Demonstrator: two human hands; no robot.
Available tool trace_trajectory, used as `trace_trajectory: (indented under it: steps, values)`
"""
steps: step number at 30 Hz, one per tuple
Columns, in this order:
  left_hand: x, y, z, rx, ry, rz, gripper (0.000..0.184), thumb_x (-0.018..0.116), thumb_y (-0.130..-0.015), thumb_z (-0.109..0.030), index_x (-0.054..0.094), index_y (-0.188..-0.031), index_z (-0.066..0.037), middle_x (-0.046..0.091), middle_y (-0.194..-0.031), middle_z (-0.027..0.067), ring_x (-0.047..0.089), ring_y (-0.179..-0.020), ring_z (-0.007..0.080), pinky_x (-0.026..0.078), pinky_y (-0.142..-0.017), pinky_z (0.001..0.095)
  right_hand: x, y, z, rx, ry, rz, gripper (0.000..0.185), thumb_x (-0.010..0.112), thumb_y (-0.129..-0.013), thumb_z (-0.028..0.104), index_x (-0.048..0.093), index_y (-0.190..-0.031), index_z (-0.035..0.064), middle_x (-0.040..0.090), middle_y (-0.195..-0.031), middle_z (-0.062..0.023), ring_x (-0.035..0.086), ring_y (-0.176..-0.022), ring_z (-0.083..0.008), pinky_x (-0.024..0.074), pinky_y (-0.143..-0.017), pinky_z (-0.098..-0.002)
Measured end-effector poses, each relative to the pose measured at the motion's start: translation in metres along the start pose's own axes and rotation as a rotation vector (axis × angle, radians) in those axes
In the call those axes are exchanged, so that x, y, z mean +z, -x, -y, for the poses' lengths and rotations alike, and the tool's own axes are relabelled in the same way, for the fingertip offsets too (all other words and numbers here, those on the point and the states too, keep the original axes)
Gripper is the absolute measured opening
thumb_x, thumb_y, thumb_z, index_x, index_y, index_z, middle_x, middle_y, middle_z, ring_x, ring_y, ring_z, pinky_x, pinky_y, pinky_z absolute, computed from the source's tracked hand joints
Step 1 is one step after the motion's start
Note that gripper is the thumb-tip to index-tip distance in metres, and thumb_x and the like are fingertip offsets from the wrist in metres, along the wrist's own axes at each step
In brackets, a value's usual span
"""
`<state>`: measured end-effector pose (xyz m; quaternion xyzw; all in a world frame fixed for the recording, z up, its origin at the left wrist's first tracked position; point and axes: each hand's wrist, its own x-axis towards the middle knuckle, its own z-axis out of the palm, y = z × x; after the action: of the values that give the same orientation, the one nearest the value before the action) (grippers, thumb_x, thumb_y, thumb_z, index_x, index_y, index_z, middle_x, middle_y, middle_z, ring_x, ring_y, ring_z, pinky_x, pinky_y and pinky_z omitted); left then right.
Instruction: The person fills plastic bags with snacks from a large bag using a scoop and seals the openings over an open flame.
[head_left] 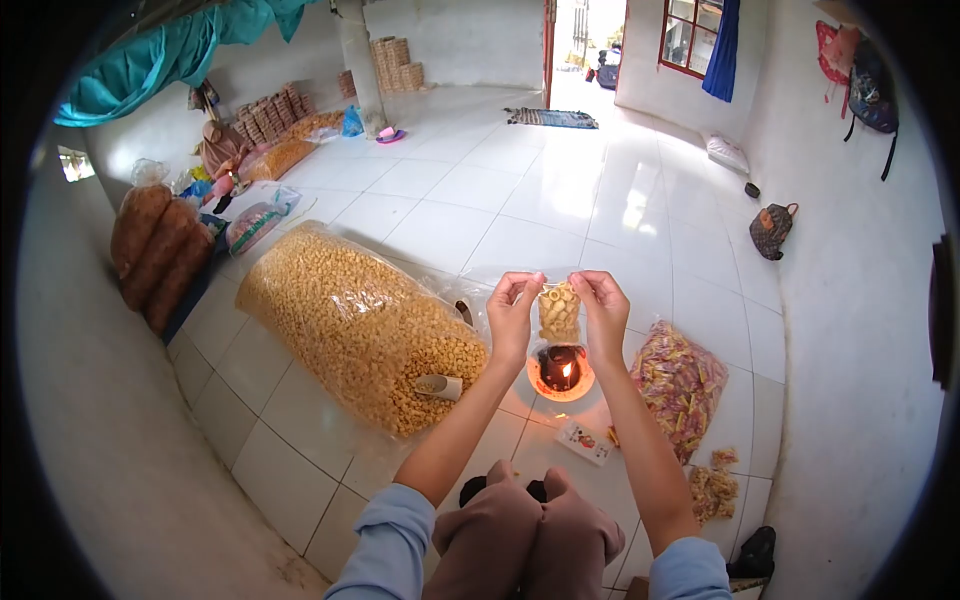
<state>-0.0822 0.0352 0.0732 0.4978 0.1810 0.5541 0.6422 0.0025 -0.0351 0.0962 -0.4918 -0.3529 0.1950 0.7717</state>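
My left hand (512, 312) and my right hand (603, 305) pinch the two upper corners of a small clear bag of ring-shaped snacks (559, 314), stretched between them. Below the bag, a small flame burns in a round bowl (562, 376) with dark contents. To the left of my hands lies a large clear sack of yellow snacks (345, 325), with a scoop (438, 386) resting at its open end. A big bag of pink and yellow packets (677, 385) is at the right. A white printed box (584, 442) sits on the floor near the bowl.
Small filled packets (712, 492) lie at the lower right. Brown-filled sacks (160, 250) stand along the left wall. Another person (222, 150) sits at the back left beside stacked packs (273, 115). A mat (552, 118) lies by the doorway; a backpack (773, 230) leans at the right wall.
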Motion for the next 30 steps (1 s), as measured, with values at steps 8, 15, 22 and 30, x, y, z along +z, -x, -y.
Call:
trace_trajectory:
  steps: [8,15,22,30]
  values:
    - [-0.015,-0.004,0.016,-0.043,-0.125,-0.047,0.011,0.064,-0.078,-0.011,0.06,-0.082,-0.001,0.061,-0.074,0.0031,0.053,-0.066,0.0046,0.042,-0.062,0.0176,-0.011,0.003,-0.036,0.057,0.05,-0.035,0.012,0.059,-0.082,0.01,0.057,-0.086,-0.0011,0.058,-0.082,-0.0042,0.054,-0.078,-0.0081,0.0422,-0.073,-0.0207]
    - [-0.055,-0.01,0.064,-0.13,-0.209,0.122,0.008,0.066,-0.075,-0.007,0.061,-0.079,-0.002,0.062,-0.074,0.0019,0.055,-0.066,0.0048,0.044,-0.06,0.0178,-0.03,0.009,-0.091,0.092,0.036,-0.031,0.009,0.058,-0.082,0.007,0.055,-0.085,-0.0005,0.057,-0.079,-0.0027,0.053,-0.075,-0.0069,0.0426,-0.069,-0.0196]
    - [-0.095,-0.007,0.092,-0.292,-0.158,0.325,0.019,0.064,-0.075,-0.001,0.052,-0.09,-0.005,0.061,-0.076,0.0016,0.057,-0.07,0.0067,0.044,-0.063,0.0186,-0.042,0.025,-0.126,0.188,0.029,0.023,0.007,0.057,-0.082,0.003,0.053,-0.086,-0.0005,0.055,-0.083,-0.0031,0.052,-0.076,-0.0067,0.0425,-0.069,-0.0195]
    - [-0.098,0.002,0.097,-0.112,-0.397,0.191,0.006,0.063,-0.076,-0.002,0.062,-0.081,0.0,0.062,-0.079,0.0048,0.059,-0.072,0.0092,0.047,-0.063,0.02,-0.038,0.028,-0.146,0.061,-0.01,-0.004,0.008,0.058,-0.08,0.0,0.053,-0.087,-0.0013,0.055,-0.084,-0.0041,0.054,-0.077,-0.0092,0.0438,-0.07,-0.0214]
